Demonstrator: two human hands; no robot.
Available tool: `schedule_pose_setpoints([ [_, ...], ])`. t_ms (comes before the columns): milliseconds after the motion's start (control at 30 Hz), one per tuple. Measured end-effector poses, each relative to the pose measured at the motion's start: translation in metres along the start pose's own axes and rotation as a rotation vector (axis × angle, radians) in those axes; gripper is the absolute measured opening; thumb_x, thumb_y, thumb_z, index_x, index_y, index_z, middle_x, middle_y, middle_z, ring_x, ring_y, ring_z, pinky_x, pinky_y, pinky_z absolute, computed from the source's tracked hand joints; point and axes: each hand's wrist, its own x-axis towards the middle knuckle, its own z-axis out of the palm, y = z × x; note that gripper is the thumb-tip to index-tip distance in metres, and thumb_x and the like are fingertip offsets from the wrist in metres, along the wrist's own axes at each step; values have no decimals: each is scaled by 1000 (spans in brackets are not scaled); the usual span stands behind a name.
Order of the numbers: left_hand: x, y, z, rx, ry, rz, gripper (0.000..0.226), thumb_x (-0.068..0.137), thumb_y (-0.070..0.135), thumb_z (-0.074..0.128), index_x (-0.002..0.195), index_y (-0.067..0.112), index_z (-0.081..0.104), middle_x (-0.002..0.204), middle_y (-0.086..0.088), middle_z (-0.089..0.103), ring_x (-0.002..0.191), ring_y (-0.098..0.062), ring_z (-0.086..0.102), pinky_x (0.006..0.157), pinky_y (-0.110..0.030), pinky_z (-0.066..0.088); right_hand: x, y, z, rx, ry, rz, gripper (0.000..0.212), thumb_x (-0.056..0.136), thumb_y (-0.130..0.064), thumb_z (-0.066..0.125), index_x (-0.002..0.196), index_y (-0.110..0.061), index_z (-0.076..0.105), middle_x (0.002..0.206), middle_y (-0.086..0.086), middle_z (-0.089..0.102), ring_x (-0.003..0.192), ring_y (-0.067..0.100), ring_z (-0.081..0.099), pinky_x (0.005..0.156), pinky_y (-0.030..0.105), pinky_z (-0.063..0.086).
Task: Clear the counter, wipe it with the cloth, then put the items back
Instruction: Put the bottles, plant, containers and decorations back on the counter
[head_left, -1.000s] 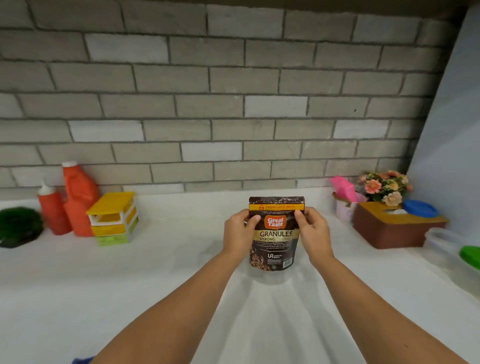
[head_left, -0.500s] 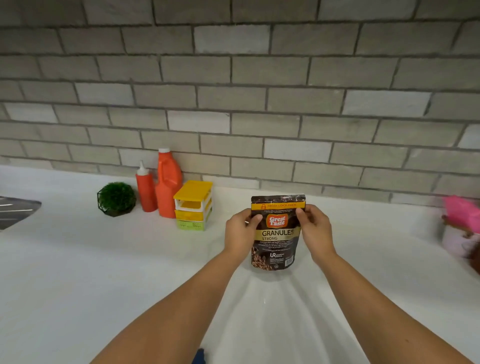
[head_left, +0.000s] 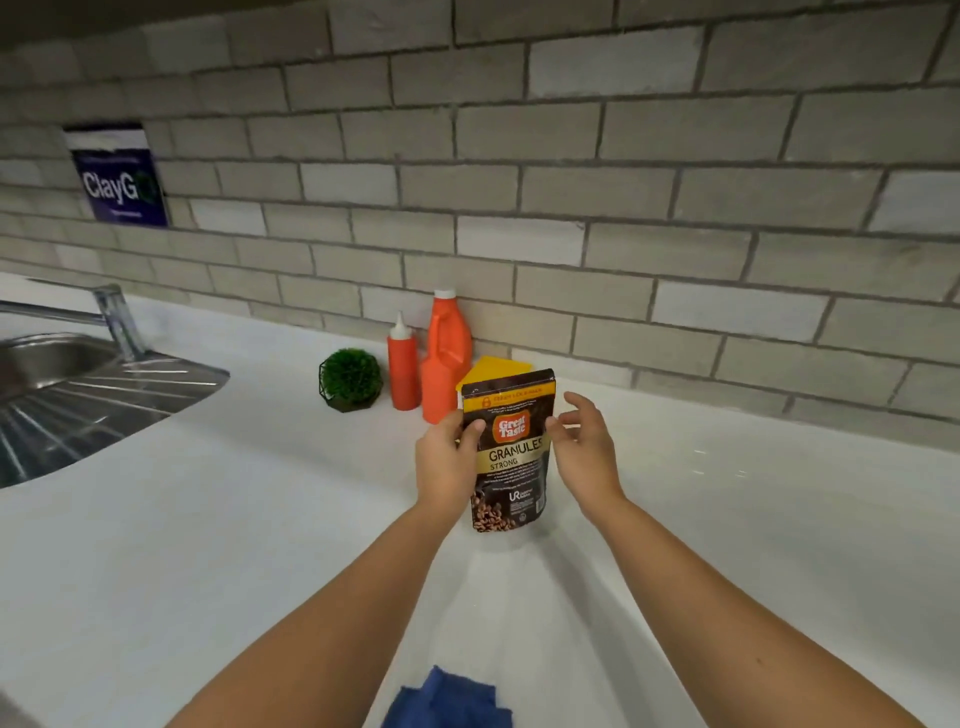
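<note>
A dark brown coffee granules pouch stands upright over the white counter in the middle of the view. My left hand grips its left edge, thumb on the front. My right hand is just off the pouch's right edge, fingers spread and loose, its thumb near or touching the edge. A blue cloth lies on the counter at the bottom edge, between my forearms.
Behind the pouch by the brick wall stand a small red squeeze bottle, an orange jug, a yellow stacked container partly hidden, and a round green plant. A steel sink with tap lies at the left.
My view has swung left, bringing the sink into sight. The pouch moved left toward the bottles. My right hand has let go of the pouch and opened; the left still holds it.
</note>
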Motion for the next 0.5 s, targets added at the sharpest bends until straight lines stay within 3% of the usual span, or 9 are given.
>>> schedule_pose_setpoints([
  [200, 27, -26, -55, 19, 60, 2, 16, 93, 14, 52, 98, 10, 66, 89, -5, 69, 83, -21, 66, 77, -37, 54, -11, -20, 79, -114, -130, -145, 25, 93, -13, 52, 117, -8, 60, 119, 9, 56, 94, 12, 53, 87, 26, 45],
  [300, 48, -39, -88, 27, 39, 5, 17, 94, 14, 51, 101, 8, 65, 90, -7, 68, 81, -18, 64, 73, -30, 51, -15, -30, 123, -151, -179, -144, 27, 93, -12, 53, 118, -8, 61, 118, 10, 56, 99, 19, 57, 90, 29, 47],
  [400, 68, -51, -119, 20, 36, 8, 13, 95, 14, 50, 96, 11, 62, 85, -4, 65, 79, -19, 62, 72, -34, 52, -17, -39, 165, -177, -214, -120, 29, 93, -13, 53, 120, -9, 62, 119, 11, 55, 107, 26, 58, 95, 35, 47],
  [500, 86, -67, -141, 41, 49, -1, 13, 95, 16, 49, 95, 9, 60, 87, -5, 64, 81, -21, 62, 75, -36, 53, -19, -43, 199, -200, -277, -75, 31, 95, -13, 49, 124, -9, 60, 121, 14, 53, 110, 27, 56, 98, 32, 43],
])
